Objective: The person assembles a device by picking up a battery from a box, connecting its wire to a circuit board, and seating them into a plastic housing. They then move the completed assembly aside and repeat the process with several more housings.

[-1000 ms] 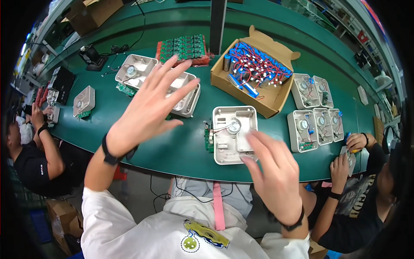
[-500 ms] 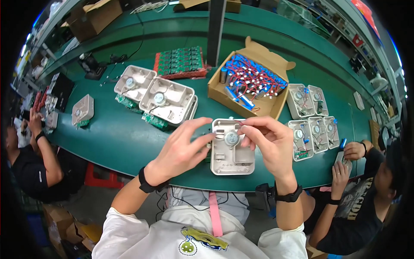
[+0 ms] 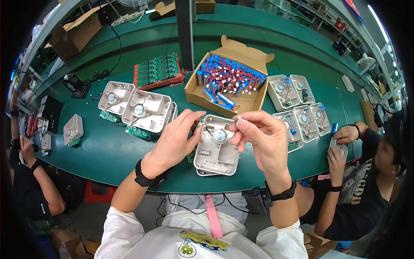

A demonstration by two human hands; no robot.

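A light grey plastic housing [image 3: 207,165] lies in front of me, stacked on another housing whose edge shows beneath it. A round speaker [image 3: 219,136] sits inside it, with a dark wire running toward its upper left corner. My left hand [image 3: 177,134] is at that corner, its thumb and index finger curled around a small piece I cannot make out. Above the housing's right side, my right hand [image 3: 264,137] pinches a small white plug [image 3: 239,117] between thumb and index finger. Part of a green circuit board [image 3: 190,158] shows left of the housing.
An open cardboard box [image 3: 250,102] of blue batteries with red wires stands beyond. Housings with speakers [image 3: 152,121] lie left, more housings [image 3: 283,103] right. Green boards [image 3: 158,69] are stacked at the back. People work at both sides; a co-worker's hands [image 3: 340,144] hold a housing.
My view has shifted, so the bench things sit further left. My right hand has lifted away from the speaker with the white plug. My left fingers have drawn closer together at the housing's corner.
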